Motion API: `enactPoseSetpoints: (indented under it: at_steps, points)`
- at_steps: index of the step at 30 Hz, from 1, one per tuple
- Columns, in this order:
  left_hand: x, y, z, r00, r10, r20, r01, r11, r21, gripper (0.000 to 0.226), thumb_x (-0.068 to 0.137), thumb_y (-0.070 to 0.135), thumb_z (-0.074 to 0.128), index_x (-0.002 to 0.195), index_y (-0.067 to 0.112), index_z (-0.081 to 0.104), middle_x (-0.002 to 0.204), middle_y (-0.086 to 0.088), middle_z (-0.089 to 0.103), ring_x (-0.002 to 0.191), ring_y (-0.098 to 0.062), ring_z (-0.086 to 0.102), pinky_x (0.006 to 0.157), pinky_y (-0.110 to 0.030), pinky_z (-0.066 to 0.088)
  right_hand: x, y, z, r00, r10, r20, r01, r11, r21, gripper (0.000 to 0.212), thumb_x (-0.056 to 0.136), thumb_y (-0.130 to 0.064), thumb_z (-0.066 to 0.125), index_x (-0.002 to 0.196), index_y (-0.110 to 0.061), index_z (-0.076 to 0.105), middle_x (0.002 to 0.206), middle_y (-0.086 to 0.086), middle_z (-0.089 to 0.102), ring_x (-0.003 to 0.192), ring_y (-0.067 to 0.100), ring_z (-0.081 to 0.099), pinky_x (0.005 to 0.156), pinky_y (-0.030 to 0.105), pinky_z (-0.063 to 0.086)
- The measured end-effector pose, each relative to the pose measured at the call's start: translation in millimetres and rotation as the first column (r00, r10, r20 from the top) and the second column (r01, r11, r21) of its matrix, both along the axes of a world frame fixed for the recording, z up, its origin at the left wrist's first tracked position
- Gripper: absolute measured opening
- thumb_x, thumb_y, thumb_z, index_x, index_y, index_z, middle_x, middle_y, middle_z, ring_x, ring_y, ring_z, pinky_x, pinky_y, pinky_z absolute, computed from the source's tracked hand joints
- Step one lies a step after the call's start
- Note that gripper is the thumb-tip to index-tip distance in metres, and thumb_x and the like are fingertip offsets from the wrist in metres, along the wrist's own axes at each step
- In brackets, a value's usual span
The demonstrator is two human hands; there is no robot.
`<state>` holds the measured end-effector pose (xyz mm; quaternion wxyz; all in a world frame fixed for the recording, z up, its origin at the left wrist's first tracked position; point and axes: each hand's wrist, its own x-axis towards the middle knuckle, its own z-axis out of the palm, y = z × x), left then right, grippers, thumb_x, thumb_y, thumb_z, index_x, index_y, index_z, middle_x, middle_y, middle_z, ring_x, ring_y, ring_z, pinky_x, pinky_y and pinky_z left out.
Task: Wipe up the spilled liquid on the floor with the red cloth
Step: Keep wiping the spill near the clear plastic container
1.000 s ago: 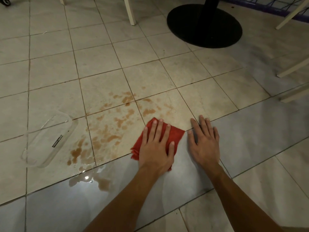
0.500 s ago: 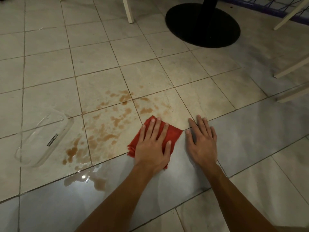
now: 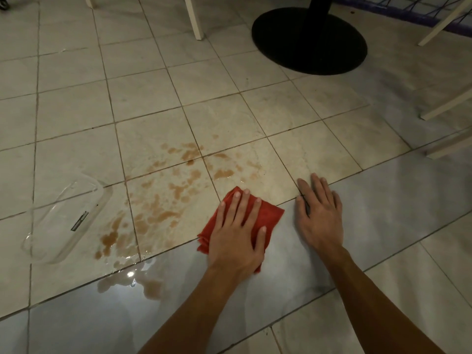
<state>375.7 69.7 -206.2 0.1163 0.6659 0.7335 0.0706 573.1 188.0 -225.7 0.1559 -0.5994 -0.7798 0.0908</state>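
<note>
The left hand point(image 3: 236, 233) is pressing flat on the folded red cloth point(image 3: 270, 215), its fingers point(image 3: 242, 205) straight and slightly spread, at the near right edge of the brown spilled liquid point(image 3: 163, 200) on the tiled floor point(image 3: 229, 103). Just to the right, the right hand point(image 3: 320, 218) is resting flat on the tile, fingers straight and close together. A clear container point(image 3: 61, 226) is lying left of the spill, and a black round base point(image 3: 309, 42) is standing far behind.

Left hand point(image 3: 236, 233), right hand point(image 3: 319, 215) flat, fingers point(image 3: 242, 205) straight.

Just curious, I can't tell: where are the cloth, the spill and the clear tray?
Cloth point(image 3: 271, 215): head view, bare right corner.
Spill point(image 3: 166, 215): head view, a brown patch.
Tray point(image 3: 58, 226): head view, its flat base.
</note>
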Motion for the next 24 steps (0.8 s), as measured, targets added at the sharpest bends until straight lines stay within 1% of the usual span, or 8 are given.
enactPoseSetpoints:
  at_steps: [3, 7, 10, 13, 15, 17, 21, 24]
  points:
    - [-24.1, -10.5, -3.2, 1.0, 0.02, -0.012, -0.02, 1.0, 0.009, 0.068, 0.11, 0.06, 0.014, 0.17, 0.03, 0.004, 0.178, 0.002, -0.007, 0.163, -0.016, -0.016, 0.133, -0.05, 0.002, -0.7, -0.3, 0.1, 1.0, -0.01, -0.002, 0.01, 1.0, 0.001, 0.059, 0.113, -0.047, 0.029, 0.169, -0.03, 0.04, 0.182, 0.002, 0.024, 0.17, 0.021, 0.012, 0.137, 0.053, 0.01]
    - [-19.2, 19.7, -4.8, 0.995, 0.099, -0.022, -0.098, 0.995, 0.018, 0.069, 0.109, 0.056, 0.019, 0.17, 0.026, 0.007, 0.178, -0.004, -0.004, 0.164, -0.022, -0.013, 0.132, -0.053, 0.003, -0.7, -0.4, 0.2, 1.0, -0.014, -0.004, 0.014, 1.0, -0.005, 0.06, 0.113, -0.048, 0.029, 0.169, -0.032, 0.039, 0.182, 0.001, 0.023, 0.171, 0.019, 0.011, 0.138, 0.051, 0.009]
    - [5.9, 14.5, -1.9, 1.0, 0.022, -0.01, -0.022, 1.0, 0.004, 0.069, 0.11, 0.055, 0.016, 0.17, 0.024, 0.002, 0.178, -0.004, -0.009, 0.163, -0.023, -0.016, 0.132, -0.054, 0.002, -0.3, -0.7, 0.8, 1.0, -0.014, -0.003, 0.014, 1.0, -0.009, 0.059, 0.113, -0.048, 0.029, 0.169, -0.032, 0.039, 0.182, 0.0, 0.023, 0.17, 0.019, 0.011, 0.137, 0.052, 0.01]
    - [1.0, -16.0, 0.1, 0.996, -0.084, -0.002, 0.084, 0.996, -0.01, 0.067, 0.111, 0.059, 0.014, 0.17, 0.03, -0.001, 0.178, 0.001, -0.011, 0.163, -0.018, -0.019, 0.133, -0.051, 0.0, 0.7, 0.5, 0.5, 1.0, -0.006, -0.011, 0.006, 1.0, -0.008, 0.059, 0.113, -0.048, 0.03, 0.169, -0.031, 0.04, 0.181, 0.0, 0.024, 0.17, 0.019, 0.012, 0.137, 0.052, 0.01]
    - [-16.1, -20.1, -1.8, 0.996, -0.09, -0.012, 0.09, 0.996, -0.007, 0.068, 0.11, 0.061, 0.015, 0.169, 0.033, -0.001, 0.178, 0.003, -0.01, 0.162, -0.015, -0.018, 0.133, -0.049, -0.001, 0.5, 0.6, -0.4, 1.0, -0.006, -0.021, 0.006, 1.0, -0.004, 0.058, 0.114, -0.048, 0.032, 0.168, -0.032, 0.041, 0.181, 0.0, 0.025, 0.17, 0.019, 0.012, 0.137, 0.051, 0.009]
    - [-23.5, -3.4, -5.4, 0.996, -0.079, -0.033, 0.079, 0.997, 0.009, 0.068, 0.11, 0.06, 0.017, 0.17, 0.031, 0.003, 0.178, 0.002, -0.007, 0.163, -0.017, -0.016, 0.133, -0.051, 0.0, 0.7, 0.6, -1.5, 1.0, -0.01, -0.018, 0.01, 1.0, 0.0, 0.057, 0.114, -0.047, 0.032, 0.168, -0.032, 0.04, 0.181, -0.001, 0.024, 0.17, 0.018, 0.012, 0.137, 0.05, 0.008]
    - [4.5, 34.4, -4.9, 0.995, -0.098, -0.029, 0.098, 0.995, 0.004, 0.069, 0.109, 0.054, 0.019, 0.17, 0.025, 0.007, 0.178, -0.004, -0.004, 0.164, -0.023, -0.013, 0.132, -0.054, 0.003, 1.4, 1.2, -0.6, 1.0, -0.004, -0.008, 0.004, 1.0, -0.013, 0.058, 0.114, -0.05, 0.031, 0.169, -0.033, 0.039, 0.181, -0.002, 0.022, 0.17, 0.017, 0.01, 0.137, 0.049, 0.008]
    - [16.3, 20.1, -3.8, 0.989, -0.146, -0.016, 0.146, 0.989, -0.002, 0.068, 0.11, 0.054, 0.018, 0.17, 0.026, 0.002, 0.178, -0.002, -0.008, 0.163, -0.021, -0.016, 0.132, -0.052, 0.002, 3.7, 2.7, -0.6, 1.0, -0.003, -0.03, 0.002, 1.0, -0.02, 0.058, 0.114, -0.049, 0.033, 0.168, -0.031, 0.042, 0.181, -0.002, 0.025, 0.17, 0.017, 0.012, 0.137, 0.049, 0.009]
